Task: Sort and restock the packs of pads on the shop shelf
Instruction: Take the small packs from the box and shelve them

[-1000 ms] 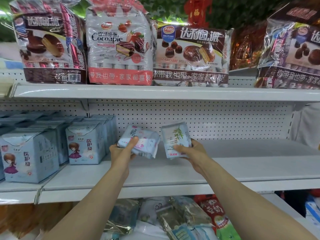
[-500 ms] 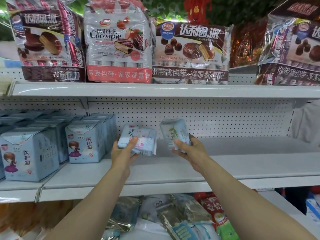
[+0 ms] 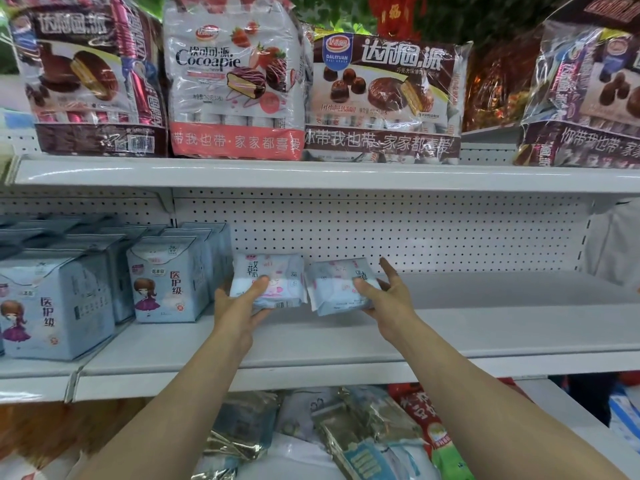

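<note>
While both bare forearms reach in over the white metal middle shelf, each hand holds one pack. The left hand grips a pale blue and white soft plastic pack of pads with pink print, its thumb laid across the front and its fingers curled under the lower edge (a small barcode shows near the pack's bottom right corner). The right hand grips a plainer pale blue soft pack, with the thumb pressed on the front face, the lower fingers beneath it and the index finger pointing straight up past the pack's right side.

The two packs stand roughly upright, side by side and almost touching, in front of the white perforated back panel. Whether their bottoms rest on the shelf cannot be told. Just to the left of the left-hand pack stand rows of pale blue box-shaped packs printed with a cartoon girl in a purple dress, running off toward the left edge.

On the white top shelf sit large clear plastic bags of chocolate pies, most of them brown, and one white and red bag marked Cocoapie. Below the middle shelf lie crumpled silver foil packs.
</note>
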